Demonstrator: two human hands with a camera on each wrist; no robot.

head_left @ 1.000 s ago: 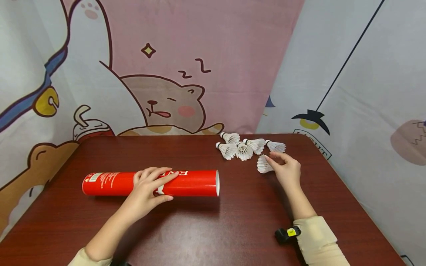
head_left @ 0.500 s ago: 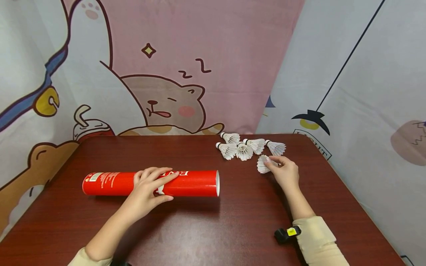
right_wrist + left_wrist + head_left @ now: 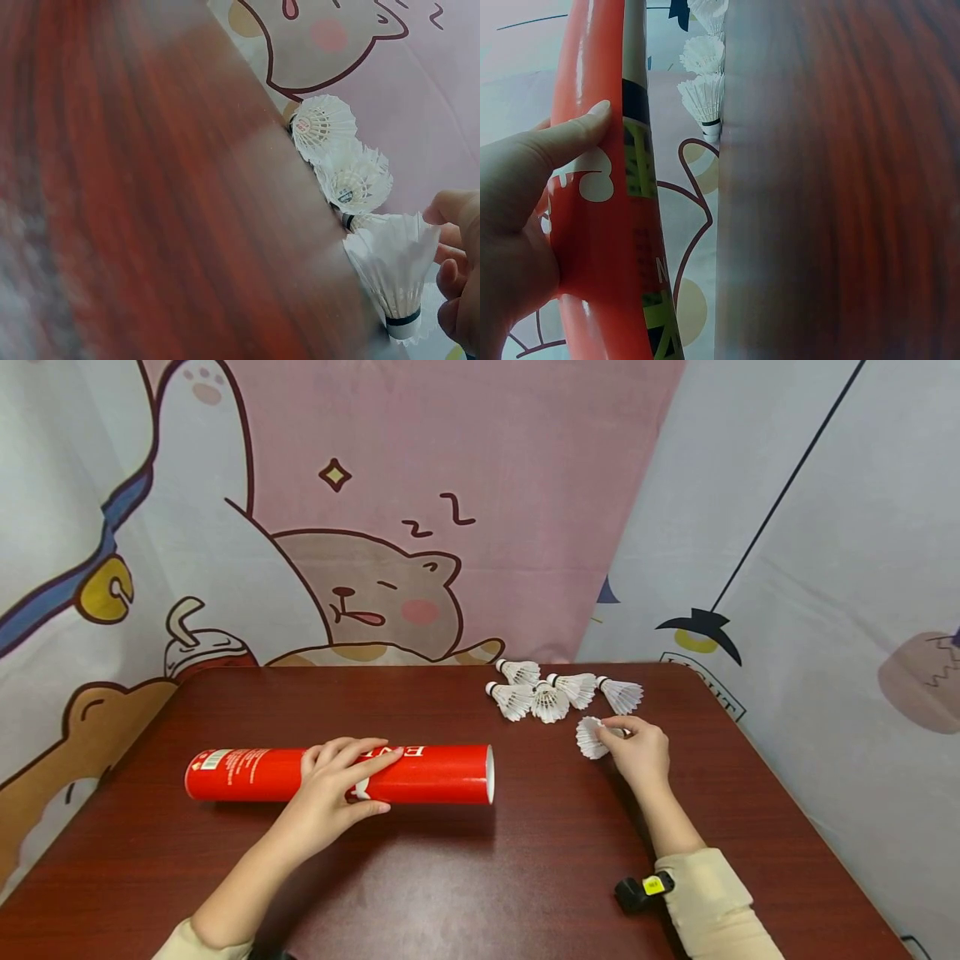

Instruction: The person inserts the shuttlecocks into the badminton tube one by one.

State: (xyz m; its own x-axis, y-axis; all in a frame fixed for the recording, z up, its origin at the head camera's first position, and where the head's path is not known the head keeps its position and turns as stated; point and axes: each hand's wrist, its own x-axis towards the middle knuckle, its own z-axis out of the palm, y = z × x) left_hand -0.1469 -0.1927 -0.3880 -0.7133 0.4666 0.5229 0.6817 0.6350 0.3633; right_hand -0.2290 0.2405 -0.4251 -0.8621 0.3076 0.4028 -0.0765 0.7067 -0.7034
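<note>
My left hand (image 3: 330,789) grips a red shuttlecock tube (image 3: 442,774) around its middle. The tube lies lengthwise across the view, its white-rimmed end facing right. In the left wrist view, the thumb presses on the near side of the tube (image 3: 592,247) while the other fingers are mostly hidden behind it. Over on the right, my right hand (image 3: 643,756) pinches a white feather shuttlecock (image 3: 590,738) by its skirt. From the right wrist, that shuttlecock (image 3: 394,270) shows its dark-banded cork pointing down and the feathers up, with fingertips at the skirt's edge.
Several more shuttlecocks (image 3: 550,702) lie in a loose cluster near the far edge of the brown table (image 3: 555,877). The closest to my right hand is a shuttlecock (image 3: 621,695) at the cluster's right. A printed cloth (image 3: 555,510) hangs behind the table.
My right hand has moved slightly left and toward me with the pinched shuttlecock, away from the cluster. The left hand and the tube have stayed in place.
</note>
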